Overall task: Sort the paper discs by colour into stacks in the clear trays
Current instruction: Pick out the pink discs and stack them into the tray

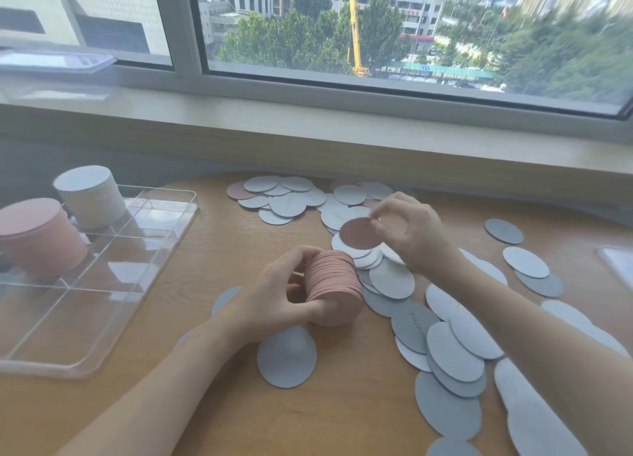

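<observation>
My left hand [281, 293] grips a thick stack of pink discs [334, 286], held on its side just above the wooden table. My right hand [409, 231] pinches a single pink disc [359, 233] by its edge, lifted over the loose pile. Several grey and white discs [452, 349] lie scattered across the table's middle and right, with a few pink ones [238, 190] at the far edge. A clear divided tray [161, 240] at the left holds a tall pink stack [36, 236] and a tall white stack [90, 197].
The wooden table [222, 250] ends against a windowsill [308, 133] under a large window. A single grey disc [287, 358] lies below my left hand. Part of another clear tray [616, 264] shows at the right edge. A flat clear object [54, 62] lies on the sill at left.
</observation>
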Tool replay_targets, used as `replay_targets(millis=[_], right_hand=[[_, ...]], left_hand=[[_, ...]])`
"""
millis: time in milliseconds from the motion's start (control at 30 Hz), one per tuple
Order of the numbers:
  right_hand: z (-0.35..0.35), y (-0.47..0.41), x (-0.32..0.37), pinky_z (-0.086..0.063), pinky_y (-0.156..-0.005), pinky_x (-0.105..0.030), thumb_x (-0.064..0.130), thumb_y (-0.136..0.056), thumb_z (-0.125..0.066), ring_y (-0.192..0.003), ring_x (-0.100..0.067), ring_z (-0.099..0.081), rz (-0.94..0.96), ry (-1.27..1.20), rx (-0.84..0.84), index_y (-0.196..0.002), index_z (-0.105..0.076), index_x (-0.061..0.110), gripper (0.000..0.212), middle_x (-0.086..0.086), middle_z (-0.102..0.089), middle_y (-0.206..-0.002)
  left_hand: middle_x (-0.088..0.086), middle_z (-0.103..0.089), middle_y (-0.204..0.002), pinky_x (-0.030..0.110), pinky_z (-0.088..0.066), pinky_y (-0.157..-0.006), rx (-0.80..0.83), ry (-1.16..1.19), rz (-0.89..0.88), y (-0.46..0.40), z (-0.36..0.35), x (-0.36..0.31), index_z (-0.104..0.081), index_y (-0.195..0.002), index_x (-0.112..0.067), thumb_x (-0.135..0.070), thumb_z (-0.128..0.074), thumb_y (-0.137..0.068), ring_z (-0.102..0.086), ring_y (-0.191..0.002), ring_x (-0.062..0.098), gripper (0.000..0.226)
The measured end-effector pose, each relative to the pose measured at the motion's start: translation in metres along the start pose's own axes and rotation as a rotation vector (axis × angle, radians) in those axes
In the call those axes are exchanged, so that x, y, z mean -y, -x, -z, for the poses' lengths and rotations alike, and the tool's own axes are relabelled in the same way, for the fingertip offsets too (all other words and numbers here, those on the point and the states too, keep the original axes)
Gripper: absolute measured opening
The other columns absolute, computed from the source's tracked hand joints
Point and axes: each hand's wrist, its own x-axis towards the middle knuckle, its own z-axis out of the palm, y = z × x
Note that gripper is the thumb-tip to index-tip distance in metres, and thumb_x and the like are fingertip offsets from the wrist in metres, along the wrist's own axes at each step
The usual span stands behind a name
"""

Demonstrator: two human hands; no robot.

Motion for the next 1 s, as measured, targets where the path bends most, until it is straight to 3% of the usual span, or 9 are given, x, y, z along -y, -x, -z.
replay_targets(millis=[133, 300, 400, 500, 567, 667, 800, 900, 1000], right_hand=[[-0.009, 0.007, 0.022, -0.047, -0.076, -0.014, 0.015, -0.091, -0.068, -0.079, -0.002, -0.065, -0.086, -0.23, 0.23, -0.091, -0.072, 0.017, 0.005, 0.008, -0.072, -0.083], [-0.017, 0.011, 0.018, -0.05, -0.078, -0.017, 0.008, -0.095, -0.061, -0.083, -0.009, -0.068, -0.118, -0.273, 0.351, -0.096, -0.073, 0.013, 0.012, 0.001, -0.073, -0.087], [-0.013, 0.011, 0.018, -0.049, -0.078, -0.016, 0.007, -0.095, -0.061, -0.084, -0.007, -0.066, -0.104, -0.288, 0.379, -0.095, -0.074, 0.015, 0.015, 0.008, -0.073, -0.088], [-0.007, 0.005, 0.015, -0.049, -0.078, -0.021, 0.016, -0.095, -0.062, -0.086, -0.009, -0.066, -0.117, -0.25, 0.394, -0.092, -0.075, 0.019, 0.014, 0.01, -0.073, -0.087], [-0.004, -0.009, 0.001, -0.049, -0.077, -0.024, 0.021, -0.095, -0.063, -0.084, -0.007, -0.066, -0.117, -0.155, 0.307, -0.091, -0.074, 0.02, 0.013, 0.01, -0.073, -0.086], [-0.001, -0.04, -0.042, -0.047, -0.078, -0.031, 0.022, -0.095, -0.059, -0.089, -0.014, -0.063, -0.112, 0.235, 0.18, -0.1, -0.069, 0.021, 0.011, 0.009, -0.064, -0.096], [-0.003, -0.067, -0.095, -0.042, -0.084, -0.033, 0.026, -0.099, -0.052, -0.107, -0.021, -0.056, -0.139, 0.464, 0.262, -0.118, -0.063, 0.023, 0.022, 0.002, -0.054, -0.117], [-0.006, -0.073, -0.107, -0.042, -0.081, -0.031, 0.035, -0.099, -0.056, -0.099, -0.018, -0.056, -0.085, 0.484, 0.317, -0.115, -0.066, 0.028, 0.021, 0.006, -0.054, -0.116], [-0.012, -0.072, -0.112, -0.049, -0.072, -0.033, 0.033, -0.097, -0.058, -0.086, -0.023, -0.062, 0.043, 0.58, 0.248, -0.104, -0.072, 0.03, 0.016, 0.007, -0.058, -0.105]], left_hand=[[-0.017, -0.059, -0.122, 0.034, -0.054, -0.097, -0.026, 0.025, 0.031, -0.002, -0.001, 0.003, -0.045, -0.137, -0.04, -0.042, -0.083, -0.068, -0.061, -0.114, 0.008, 0.079], [-0.022, -0.039, -0.141, 0.022, -0.052, -0.094, -0.038, -0.013, 0.006, -0.003, -0.001, 0.008, -0.022, -0.156, -0.032, -0.051, -0.081, -0.068, -0.056, -0.117, 0.001, 0.107], [-0.026, -0.044, -0.135, 0.02, -0.051, -0.091, -0.035, -0.037, -0.005, -0.005, 0.0, 0.008, -0.034, -0.152, -0.032, -0.055, -0.078, -0.071, -0.055, -0.116, 0.0, 0.096], [-0.017, -0.06, -0.116, 0.022, -0.053, -0.082, -0.023, -0.078, -0.024, -0.006, 0.001, 0.006, -0.048, -0.134, -0.053, -0.056, -0.075, -0.071, -0.063, -0.097, 0.01, 0.069], [-0.011, -0.058, -0.113, 0.023, -0.052, -0.086, -0.034, -0.124, 0.005, -0.005, 0.003, 0.007, -0.045, -0.124, -0.066, -0.064, -0.072, -0.067, -0.062, -0.092, 0.01, 0.063], [-0.008, -0.055, -0.113, 0.024, -0.052, -0.088, -0.024, -0.137, 0.027, -0.005, 0.003, 0.011, -0.046, -0.129, -0.057, -0.065, -0.072, -0.066, -0.061, -0.091, 0.008, 0.068], [-0.007, -0.056, -0.114, 0.02, -0.051, -0.083, -0.028, -0.134, 0.023, -0.005, 0.004, 0.011, -0.048, -0.132, -0.052, -0.065, -0.073, -0.066, -0.061, -0.088, 0.008, 0.072], [-0.016, -0.054, -0.107, 0.012, -0.042, -0.075, -0.039, -0.115, 0.01, -0.005, 0.004, 0.011, -0.051, -0.126, -0.054, -0.063, -0.074, -0.064, -0.055, -0.081, 0.0, 0.067], [-0.015, -0.051, -0.103, 0.016, -0.036, -0.078, -0.054, -0.134, 0.032, -0.005, 0.004, 0.011, -0.051, -0.122, -0.056, -0.066, -0.073, -0.062, -0.049, -0.083, -0.003, 0.064]])
